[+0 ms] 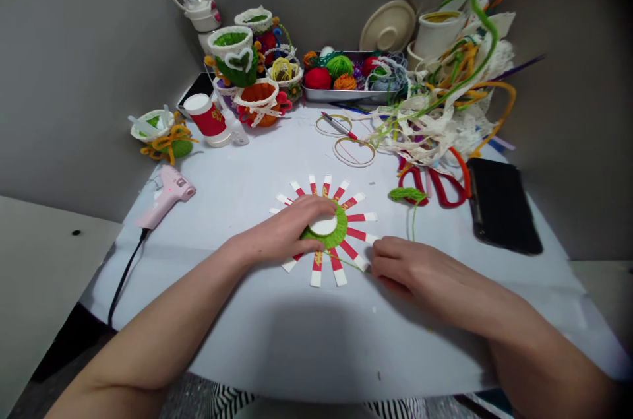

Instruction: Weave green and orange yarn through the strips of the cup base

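A paper cup cut into splayed red-and-white strips (pixel 357 233) lies flat on the table, like a sun. Green yarn (pixel 340 231) is woven in a ring around its round white base. My left hand (pixel 297 224) grips the cup at the base, thumb and fingers on either side of it. At the strip tips on the right, my right hand (pixel 403 267) is closed in a pinch on the yarn; a strand runs to it from under the ring. Its fingertips are partly hidden. A small green yarn bundle (pixel 408 194) lies beyond this hand, its tail trailing towards it.
A pink glue gun (pixel 168 196) with a black cord lies left. Decorated yarn cups (pixel 260 102) and a red-and-white paper cup (pixel 208 117) stand behind. Right are red scissors (pixel 448 189), a phone (pixel 504 206) and a lace heap (pixel 435 128); a yarn tray (pixel 346 94) sits at the back.
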A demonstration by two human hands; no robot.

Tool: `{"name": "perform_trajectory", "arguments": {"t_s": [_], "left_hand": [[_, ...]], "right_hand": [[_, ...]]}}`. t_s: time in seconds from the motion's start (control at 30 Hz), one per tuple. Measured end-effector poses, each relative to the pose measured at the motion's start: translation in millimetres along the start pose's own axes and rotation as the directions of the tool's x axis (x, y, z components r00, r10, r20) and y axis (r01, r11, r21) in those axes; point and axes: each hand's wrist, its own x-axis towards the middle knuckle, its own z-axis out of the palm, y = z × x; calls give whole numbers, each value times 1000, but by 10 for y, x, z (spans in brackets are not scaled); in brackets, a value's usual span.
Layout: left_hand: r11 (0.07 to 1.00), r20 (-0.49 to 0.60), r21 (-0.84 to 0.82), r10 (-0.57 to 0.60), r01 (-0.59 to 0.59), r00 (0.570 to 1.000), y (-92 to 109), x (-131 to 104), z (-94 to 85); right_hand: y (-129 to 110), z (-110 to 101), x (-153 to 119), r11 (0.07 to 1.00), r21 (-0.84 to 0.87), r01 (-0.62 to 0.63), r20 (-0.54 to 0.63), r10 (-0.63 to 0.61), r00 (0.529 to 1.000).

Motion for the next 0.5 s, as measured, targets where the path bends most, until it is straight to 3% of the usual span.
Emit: {"name": "perform_trajectory", "arguments": {"t_s": [0.2,0.37,0.5], "left_hand": [[1000,-2,8,-8,8,1000,3,4,3],[1000,7,15,-24,24,1000,4,9,7],[1000,14,9,-19,19,1000,3,15,12]], "right_hand": [[104,-6,19,995,-61,-80,-158,70,985],[225,41,143,997,26,-77,-267,81,960],[278,174,267,978,67,-197,-427,207,880]]}}
